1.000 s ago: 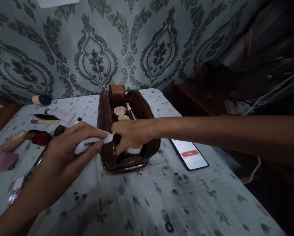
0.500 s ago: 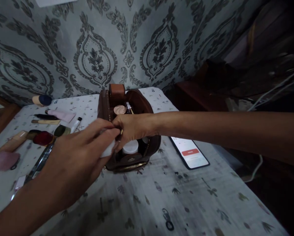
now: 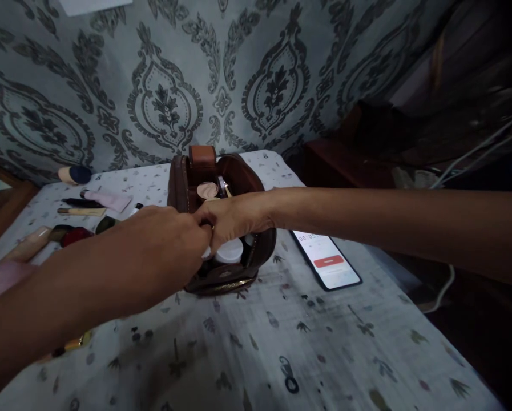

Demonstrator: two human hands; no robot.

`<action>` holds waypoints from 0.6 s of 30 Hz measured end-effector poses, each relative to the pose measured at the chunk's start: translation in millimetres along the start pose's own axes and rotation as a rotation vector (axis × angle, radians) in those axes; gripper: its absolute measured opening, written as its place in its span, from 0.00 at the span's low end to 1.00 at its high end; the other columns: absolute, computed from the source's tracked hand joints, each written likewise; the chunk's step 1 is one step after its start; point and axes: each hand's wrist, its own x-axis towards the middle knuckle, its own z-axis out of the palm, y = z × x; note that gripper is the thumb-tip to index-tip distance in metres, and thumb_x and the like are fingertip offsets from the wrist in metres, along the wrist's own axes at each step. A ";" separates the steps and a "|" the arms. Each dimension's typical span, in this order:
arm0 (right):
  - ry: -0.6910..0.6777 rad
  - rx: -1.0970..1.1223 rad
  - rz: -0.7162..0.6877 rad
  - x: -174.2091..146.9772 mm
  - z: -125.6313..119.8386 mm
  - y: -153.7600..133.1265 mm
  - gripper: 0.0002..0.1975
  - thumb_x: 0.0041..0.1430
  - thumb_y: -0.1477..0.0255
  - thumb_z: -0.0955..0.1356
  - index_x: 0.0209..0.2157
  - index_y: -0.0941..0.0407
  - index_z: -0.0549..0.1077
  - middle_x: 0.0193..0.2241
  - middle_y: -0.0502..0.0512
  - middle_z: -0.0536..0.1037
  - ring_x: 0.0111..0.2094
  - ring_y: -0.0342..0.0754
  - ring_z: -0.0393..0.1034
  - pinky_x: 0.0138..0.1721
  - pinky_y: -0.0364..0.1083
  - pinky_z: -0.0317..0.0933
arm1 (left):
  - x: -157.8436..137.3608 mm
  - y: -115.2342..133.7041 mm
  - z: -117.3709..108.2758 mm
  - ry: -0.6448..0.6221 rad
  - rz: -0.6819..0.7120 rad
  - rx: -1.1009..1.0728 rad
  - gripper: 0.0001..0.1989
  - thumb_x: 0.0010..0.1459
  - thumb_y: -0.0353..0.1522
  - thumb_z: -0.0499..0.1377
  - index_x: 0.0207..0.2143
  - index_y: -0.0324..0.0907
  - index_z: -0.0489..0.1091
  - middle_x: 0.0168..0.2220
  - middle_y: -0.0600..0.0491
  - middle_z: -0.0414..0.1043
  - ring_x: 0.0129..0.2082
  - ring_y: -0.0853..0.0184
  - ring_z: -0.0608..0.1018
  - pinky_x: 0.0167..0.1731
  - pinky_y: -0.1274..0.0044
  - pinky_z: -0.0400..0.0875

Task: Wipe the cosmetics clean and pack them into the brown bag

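A brown zippered makeup bag [image 3: 264,240] stands open near the back of the table. Reaching across it from the right, my right hand [image 3: 234,220] has its fingers curled at the bag's left rim, with the fingertips partly hidden. My left hand [image 3: 165,251] is closed at the same rim and meets the right one. A bit of a small white item [image 3: 206,252] shows at its fingertips; the rest is covered. Inside the bag are a white round lid [image 3: 229,251], a round beige compact [image 3: 207,190] and a slim item [image 3: 224,185] with a shiny end.
A phone [image 3: 330,262] with a lit screen lies right of the bag. To the left are a pink tube [image 3: 105,200], a sponge [image 3: 75,174], a beige tube [image 3: 31,242] and several other cosmetics. The table's right edge [image 3: 427,325] drops off beside cables.
My left hand has moved right and turned over, with its back now facing up, covering most of the white item. My right hand stays at the bag's left rim.
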 end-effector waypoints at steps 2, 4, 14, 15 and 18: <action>0.012 -0.040 0.003 -0.1 -0.1 -0.6 0.15 0.43 0.85 0.74 0.34 0.59 0.72 0.26 0.44 0.75 0.30 0.41 0.71 0.34 0.40 0.66 | 6.2 0.8 -4.5 -0.078 -0.036 -0.011 0.11 0.58 0.31 0.54 0.33 0.43 0.76 0.30 0.48 0.76 0.26 0.62 0.76 0.32 0.71 0.66; 0.023 -0.098 -0.011 -0.9 -0.9 -2.2 0.16 0.45 0.87 0.72 0.37 0.60 0.72 0.30 0.46 0.77 0.33 0.42 0.72 0.36 0.40 0.65 | 12.7 4.9 -13.9 -0.171 -0.066 -0.015 0.12 0.58 0.32 0.54 0.33 0.41 0.77 0.30 0.47 0.76 0.28 0.59 0.77 0.33 0.70 0.67; 0.185 -0.879 -0.070 -56.4 1.5 -23.8 0.15 0.58 0.64 0.72 0.41 0.61 0.75 0.32 0.54 0.76 0.32 0.47 0.69 0.30 0.43 0.57 | 25.7 13.6 -39.4 -0.354 -0.112 -0.060 0.08 0.57 0.33 0.57 0.33 0.39 0.75 0.33 0.48 0.76 0.30 0.63 0.77 0.30 0.75 0.67; 0.188 -0.915 -0.070 -61.9 2.9 -23.0 0.15 0.58 0.63 0.72 0.40 0.61 0.75 0.31 0.54 0.76 0.32 0.47 0.69 0.29 0.44 0.56 | 26.2 15.4 -40.7 -0.346 -0.104 -0.043 0.07 0.56 0.32 0.57 0.32 0.39 0.75 0.32 0.49 0.76 0.31 0.63 0.77 0.31 0.76 0.68; 0.172 -0.959 -0.086 -68.6 5.9 -17.9 0.12 0.60 0.65 0.70 0.36 0.61 0.76 0.29 0.54 0.75 0.30 0.46 0.67 0.29 0.44 0.54 | 27.9 21.2 -44.0 -0.336 -0.104 -0.005 0.05 0.54 0.29 0.58 0.29 0.39 0.74 0.31 0.50 0.76 0.32 0.64 0.76 0.31 0.77 0.67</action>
